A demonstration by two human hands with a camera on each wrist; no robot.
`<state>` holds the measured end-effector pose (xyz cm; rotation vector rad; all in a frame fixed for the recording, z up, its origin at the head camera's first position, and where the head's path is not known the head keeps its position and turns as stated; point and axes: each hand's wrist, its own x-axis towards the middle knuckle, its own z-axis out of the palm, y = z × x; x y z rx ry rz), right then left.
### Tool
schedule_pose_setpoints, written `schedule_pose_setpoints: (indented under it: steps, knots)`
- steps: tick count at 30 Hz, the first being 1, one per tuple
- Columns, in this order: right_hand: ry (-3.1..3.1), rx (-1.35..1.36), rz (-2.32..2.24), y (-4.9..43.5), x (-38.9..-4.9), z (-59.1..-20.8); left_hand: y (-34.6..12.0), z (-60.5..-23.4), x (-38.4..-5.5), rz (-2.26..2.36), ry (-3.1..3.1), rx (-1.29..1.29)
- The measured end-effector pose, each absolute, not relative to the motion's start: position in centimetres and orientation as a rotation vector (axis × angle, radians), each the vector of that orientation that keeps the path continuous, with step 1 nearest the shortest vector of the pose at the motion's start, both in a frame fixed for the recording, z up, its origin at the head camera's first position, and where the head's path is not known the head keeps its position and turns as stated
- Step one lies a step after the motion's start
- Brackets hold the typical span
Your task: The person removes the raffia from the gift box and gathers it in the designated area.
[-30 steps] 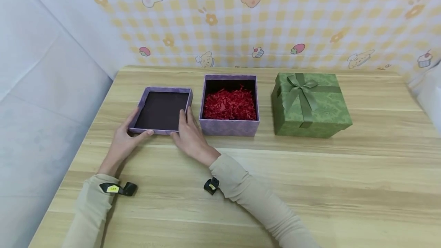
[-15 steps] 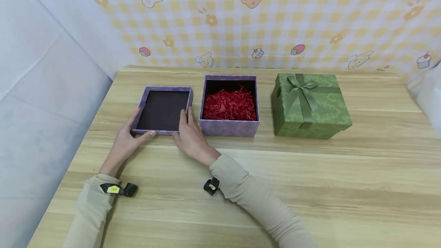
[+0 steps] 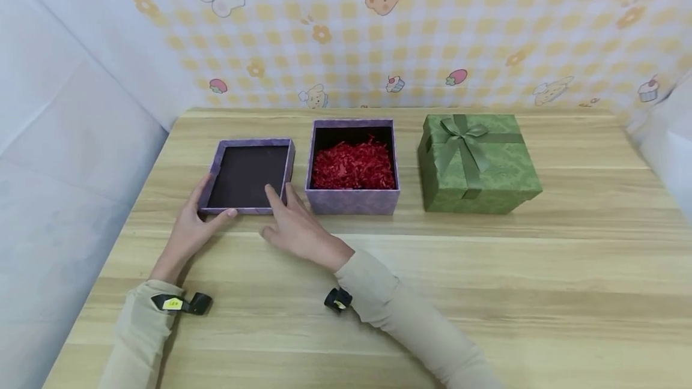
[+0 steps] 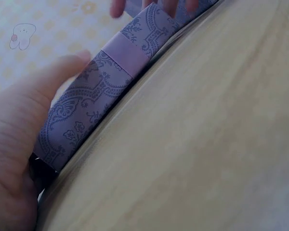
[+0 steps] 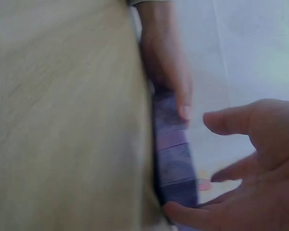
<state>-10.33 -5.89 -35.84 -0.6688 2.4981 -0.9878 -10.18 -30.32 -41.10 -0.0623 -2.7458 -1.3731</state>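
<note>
Currently, the left hand (image 3: 186, 228) grips a lid (image 3: 248, 173) on the table's (image 3: 486, 299) left.

The right hand (image 3: 300, 233) spreads its fingers at the near-right corner, thumb off the near edge. A narrow gap parts lid from box (image 3: 352, 202); wood shows between box and green box (image 3: 486, 167), and stretches widely toward the near side.

The right hand (image 3: 300, 230) has drawn back toward the near side from the purple lid (image 3: 248, 176); its thumb (image 3: 268, 233), earlier at the lid's near edge, now stands apart from it. The head view has swung slightly, so everything sits farther left in it.
</note>
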Motion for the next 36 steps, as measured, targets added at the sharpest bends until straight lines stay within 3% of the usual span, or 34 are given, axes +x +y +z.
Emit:
schedule_pose_setpoints:
  steps: [8, 14, 18, 25, 29, 36]
  knots:
    - [2.202, -1.115, -0.684, -0.8, -8.4, -30.1, -30.6, -41.2, -9.8, -1.430, -2.667, -0.067]
    - [2.096, -1.317, -0.802, 5.4, -8.7, -26.6, -30.7, -40.7, -9.6, -1.669, -2.416, -0.125]
    - [2.230, -1.264, -0.975, 10.3, -10.0, -25.2, -30.1, -39.5, -9.1, -1.878, -2.133, -0.210]
    - [2.439, -0.956, -1.254, 17.5, -11.6, -24.3, -26.5, -34.7, -8.1, -1.446, -2.257, -0.373]
    - [2.558, -0.919, -1.186, 18.6, -12.9, -23.9, -23.4, -31.9, -8.9, -1.354, -2.306, -0.396]
    - [2.658, -0.954, -0.924, 18.6, -18.3, -23.3, -18.6, -29.6, -11.2, -1.421, -2.345, -0.490]
